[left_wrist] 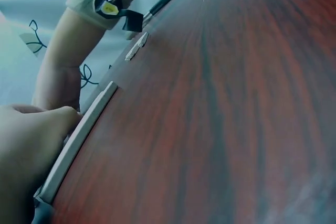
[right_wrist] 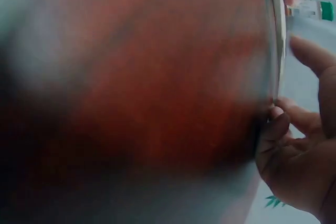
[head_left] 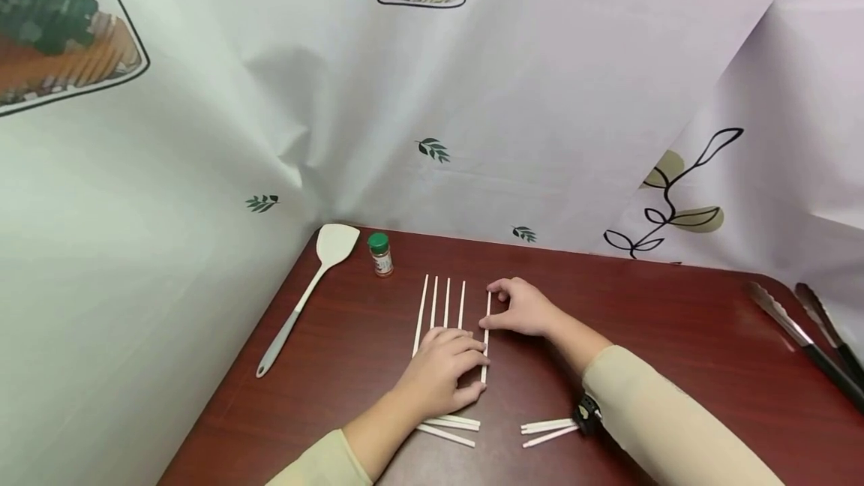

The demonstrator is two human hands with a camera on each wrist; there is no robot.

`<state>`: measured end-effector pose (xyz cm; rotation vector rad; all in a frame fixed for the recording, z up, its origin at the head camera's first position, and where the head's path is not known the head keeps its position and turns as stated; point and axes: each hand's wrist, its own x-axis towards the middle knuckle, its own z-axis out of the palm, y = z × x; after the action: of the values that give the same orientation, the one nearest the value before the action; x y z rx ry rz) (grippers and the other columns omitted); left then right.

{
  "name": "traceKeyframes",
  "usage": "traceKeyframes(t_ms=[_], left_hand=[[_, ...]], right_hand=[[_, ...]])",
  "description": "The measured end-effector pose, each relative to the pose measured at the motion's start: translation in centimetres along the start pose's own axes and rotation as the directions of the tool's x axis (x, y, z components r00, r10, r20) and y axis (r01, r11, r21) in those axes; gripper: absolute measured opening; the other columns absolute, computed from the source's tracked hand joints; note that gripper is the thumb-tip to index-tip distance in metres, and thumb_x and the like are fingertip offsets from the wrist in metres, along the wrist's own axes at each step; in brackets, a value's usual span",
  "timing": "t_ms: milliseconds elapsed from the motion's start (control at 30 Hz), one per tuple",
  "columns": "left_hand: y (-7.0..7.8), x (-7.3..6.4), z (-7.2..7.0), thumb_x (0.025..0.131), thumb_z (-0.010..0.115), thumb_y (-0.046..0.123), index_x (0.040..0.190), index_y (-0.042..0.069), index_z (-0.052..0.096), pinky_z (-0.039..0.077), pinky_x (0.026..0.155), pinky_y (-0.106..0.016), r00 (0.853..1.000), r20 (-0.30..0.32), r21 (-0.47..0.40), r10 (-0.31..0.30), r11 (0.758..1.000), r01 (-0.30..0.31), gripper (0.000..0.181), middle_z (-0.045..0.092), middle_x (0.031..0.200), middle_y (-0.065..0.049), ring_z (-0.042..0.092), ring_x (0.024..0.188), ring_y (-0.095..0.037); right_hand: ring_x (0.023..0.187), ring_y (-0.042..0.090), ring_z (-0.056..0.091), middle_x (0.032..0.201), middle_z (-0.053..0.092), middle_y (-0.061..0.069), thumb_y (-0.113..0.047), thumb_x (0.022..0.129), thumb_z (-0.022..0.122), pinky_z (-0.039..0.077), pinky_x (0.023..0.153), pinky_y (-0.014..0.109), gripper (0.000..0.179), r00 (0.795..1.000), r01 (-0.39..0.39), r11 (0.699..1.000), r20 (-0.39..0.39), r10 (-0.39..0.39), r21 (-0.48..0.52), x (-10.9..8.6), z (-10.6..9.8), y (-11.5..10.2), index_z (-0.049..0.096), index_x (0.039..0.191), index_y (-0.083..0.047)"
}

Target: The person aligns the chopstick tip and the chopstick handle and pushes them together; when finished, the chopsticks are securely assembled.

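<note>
Several thin white sticks [head_left: 446, 302] lie side by side on the dark red table, their near parts hidden by my left hand [head_left: 442, 370]. To their right, one more white stick [head_left: 487, 340] lies roughly parallel, with a wider gap. My left thumb and fingers hold it near its close end. At the far end, my right hand [head_left: 523, 310] has curled fingers and a thumb at the same stick. From the left wrist, that white stick [left_wrist: 79, 140] lies along the tabletop. The right wrist view has the right fingertips [right_wrist: 278, 114] at the end of the stick.
Loose white sticks [head_left: 451, 426] lie below the left wrist, and another bunch [head_left: 545, 426] is partly under the right forearm. A white spatula [head_left: 307, 295] and a green-capped spice jar [head_left: 381, 255] are at back left. Tongs [head_left: 810, 340] lie at far right.
</note>
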<state>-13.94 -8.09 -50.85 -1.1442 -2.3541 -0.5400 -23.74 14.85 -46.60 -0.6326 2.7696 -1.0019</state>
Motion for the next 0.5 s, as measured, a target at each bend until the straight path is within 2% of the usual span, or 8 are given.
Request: traceKeyframes(t_ms=[100,233,500], left_hand=[[0.07,0.02,-0.05,0.081,0.086,0.035,0.106,0.024,0.08,0.046,0.103,-0.046,0.999,0.02,0.025,-0.036,0.999,0.035,0.028,0.075,0.12,0.008,0.065,0.125,-0.022],[0.19,0.04,-0.16,0.086,0.084,0.034,0.108,0.024,0.08,0.046,0.104,-0.046,0.997,0.045,0.037,-0.066,0.997,0.064,0.025,0.075,0.122,0.008,0.064,0.127,-0.023],[0.29,-0.02,-0.38,0.089,0.082,0.033,0.109,0.025,0.08,0.046,0.105,-0.047,0.993,0.042,0.038,-0.11,0.993,0.108,0.022,0.075,0.121,0.007,0.064,0.128,-0.023]], right_hand=[[0.092,0.022,0.058,0.098,0.06,0.006,-0.036,0.078,0.093,0.05,0.081,0.04,0.073,0.999,0.027,0.996,0.037,-0.024,-0.082,0.24,-0.12,-0.28,0.067,0.136,0.001],[0.088,0.019,0.055,0.096,0.057,0.004,-0.039,0.083,0.09,0.049,0.077,0.039,0.075,0.999,0.018,0.99,0.041,-0.012,-0.139,0.11,0.08,-0.47,0.064,0.143,-0.001],[0.088,0.019,0.055,0.096,0.057,0.003,-0.04,0.086,0.088,0.05,0.079,0.04,0.069,1.0,-0.01,0.99,0.0,0.01,-0.142,-0.1,0.57,-0.87,0.066,0.141,-0.005]])
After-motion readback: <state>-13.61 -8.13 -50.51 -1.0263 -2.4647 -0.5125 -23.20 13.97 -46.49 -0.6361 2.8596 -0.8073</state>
